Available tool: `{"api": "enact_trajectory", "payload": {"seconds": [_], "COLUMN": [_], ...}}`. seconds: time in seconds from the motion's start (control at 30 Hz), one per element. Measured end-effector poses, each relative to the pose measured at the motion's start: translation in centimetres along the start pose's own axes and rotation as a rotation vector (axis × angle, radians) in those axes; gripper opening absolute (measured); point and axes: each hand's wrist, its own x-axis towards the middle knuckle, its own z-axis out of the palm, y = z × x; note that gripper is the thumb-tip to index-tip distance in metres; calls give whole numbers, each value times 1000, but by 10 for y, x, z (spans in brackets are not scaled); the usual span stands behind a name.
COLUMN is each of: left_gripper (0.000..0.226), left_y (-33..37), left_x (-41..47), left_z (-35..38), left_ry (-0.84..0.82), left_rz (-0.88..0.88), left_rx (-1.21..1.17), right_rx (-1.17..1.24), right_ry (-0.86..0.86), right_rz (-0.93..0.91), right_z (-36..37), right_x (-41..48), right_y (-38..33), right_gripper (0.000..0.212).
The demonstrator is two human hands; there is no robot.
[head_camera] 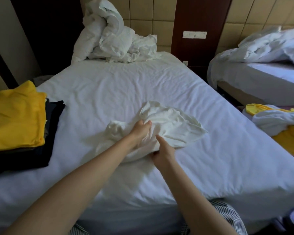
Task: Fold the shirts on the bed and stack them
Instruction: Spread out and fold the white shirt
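white shirt [170, 122] crumpled in middle of the bed [109, 85] | left hand [139, 131] fingers curled into a bunch of it | right hand [163, 152] pinches its near edge, probably to pull it flat for folding | folded stack [15, 116] lies at left edge
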Motion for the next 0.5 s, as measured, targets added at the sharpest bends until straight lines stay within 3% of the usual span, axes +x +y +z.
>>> {"api": "enact_trajectory", "payload": {"seconds": [0.07, 0.17, 0.23, 0.33, 0.5], "left_gripper": [20, 26, 26, 29, 21], "left_y": [6, 24, 44, 70, 89], "left_x": [-12, -18, -18, -17, -19], "left_z": [1, -11, -30, -64, -97], "left_ry": [86, 46, -78, -116, -31], "left_rz": [-30, -199, -290, -346, -458], "left_rx": [-188, -462, -624, -751, -624], "right_rx": [-107, -327, -390, -475, -685], "right_ry": [-177, -232, -244, -328, -406], "right_rz": [35, -101, -191, -284, -165], "right_z": [-3, -4, -1, 9, 29], "right_x": [-5, -12, -15, -23, -38], "right_y": [-9, -43, -75, -115, -166], "right_gripper": [41, 11, 13, 20, 18]}}
